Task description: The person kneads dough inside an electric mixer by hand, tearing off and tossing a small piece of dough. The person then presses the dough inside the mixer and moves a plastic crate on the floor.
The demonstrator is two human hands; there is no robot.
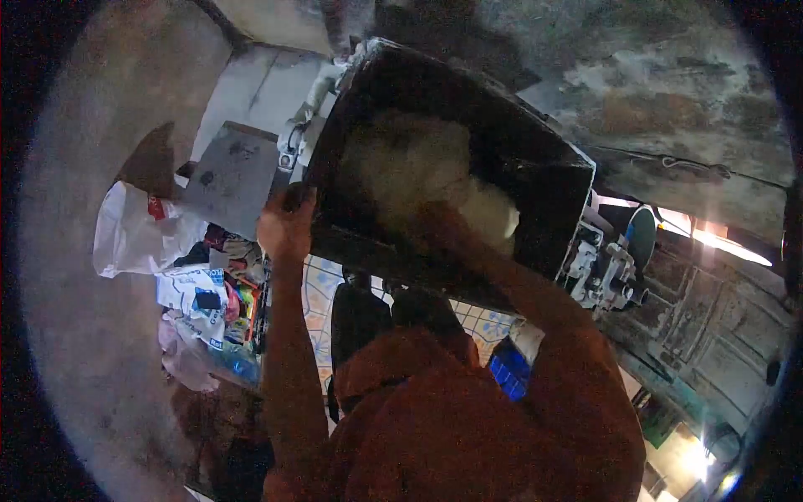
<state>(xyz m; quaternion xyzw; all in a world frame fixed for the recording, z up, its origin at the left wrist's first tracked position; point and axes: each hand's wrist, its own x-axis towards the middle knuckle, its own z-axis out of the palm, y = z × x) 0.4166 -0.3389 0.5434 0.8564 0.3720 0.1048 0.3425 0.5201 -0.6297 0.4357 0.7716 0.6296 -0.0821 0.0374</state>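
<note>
In front of me is a deep dark metal trough [360, 230], part of a machine, with a pale lumpy mass [410, 155] that looks like dough inside. My left hand [287, 224] is closed at the trough's near left corner, its fingers curled over the rim. My right hand [442, 224] reaches down into the trough and touches the near side of the pale mass. Shadow and blur hide the right fingers, so their grip does not show.
White-painted machine parts [305, 125] line the trough's left end, with more fittings [598, 268] at its right end. A grey panel [230, 171], a white plastic bag [138, 234] and coloured packets [238, 309] are at the left. Below is a tiled floor [320, 293] with a blue object [508, 368].
</note>
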